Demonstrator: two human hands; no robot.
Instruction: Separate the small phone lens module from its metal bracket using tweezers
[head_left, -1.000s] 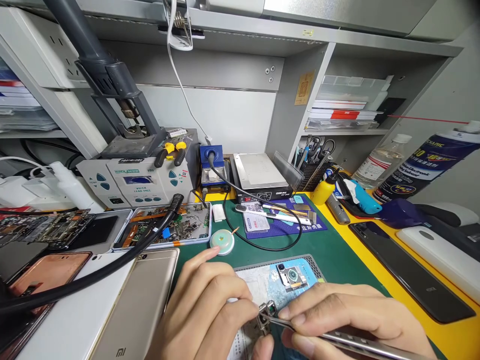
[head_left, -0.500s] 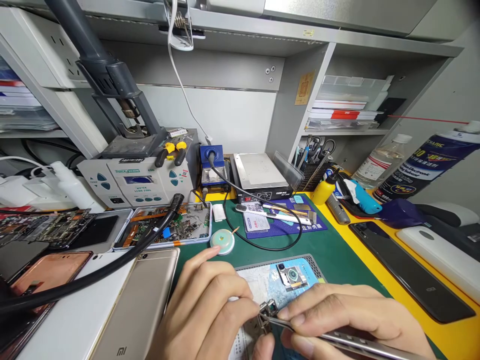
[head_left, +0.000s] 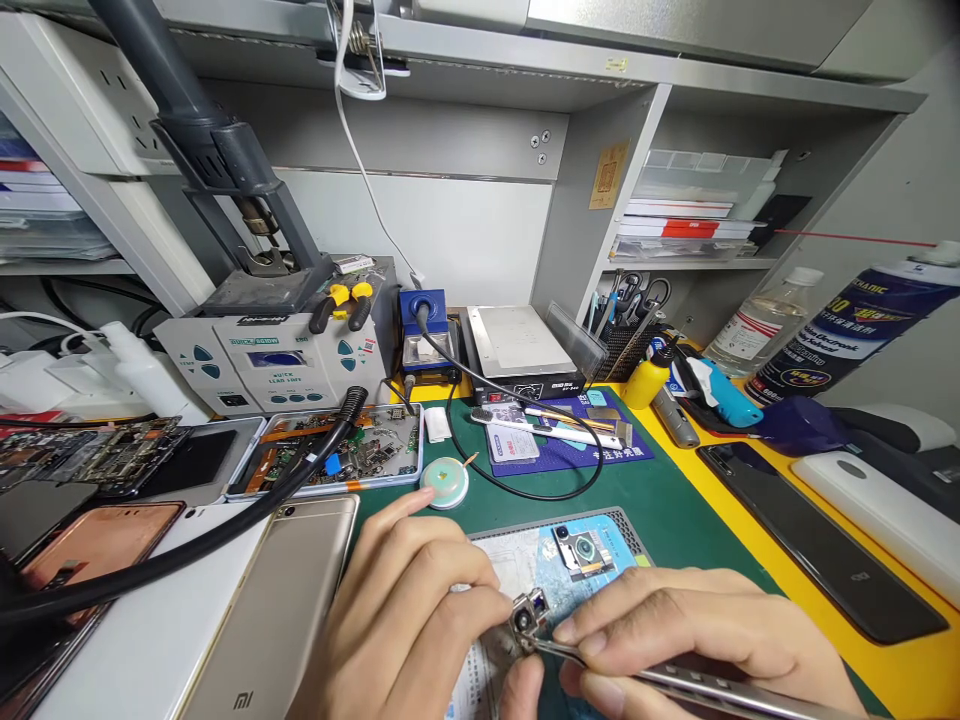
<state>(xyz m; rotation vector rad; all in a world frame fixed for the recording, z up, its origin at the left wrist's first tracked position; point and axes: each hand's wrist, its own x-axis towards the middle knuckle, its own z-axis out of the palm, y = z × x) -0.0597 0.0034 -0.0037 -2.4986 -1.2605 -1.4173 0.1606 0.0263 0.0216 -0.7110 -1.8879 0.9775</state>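
Camera module (head_left: 527, 611) has been tilted, pinched by the left hand (head_left: 420, 610); tweezers (head_left: 701, 684), clasped by the right hand (head_left: 701, 625), should be pressed lightly.

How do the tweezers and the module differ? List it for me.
Shape: the tweezers are long and slim, while the module is small and blocky.
Detail: the module shows a round, dark, lens-like spot; the tweezers taper to a narrow tip.
Hold: the right hand grips the tweezers, while the left hand holds the module at its fingertips.
Shared: both look silvery and metallic.
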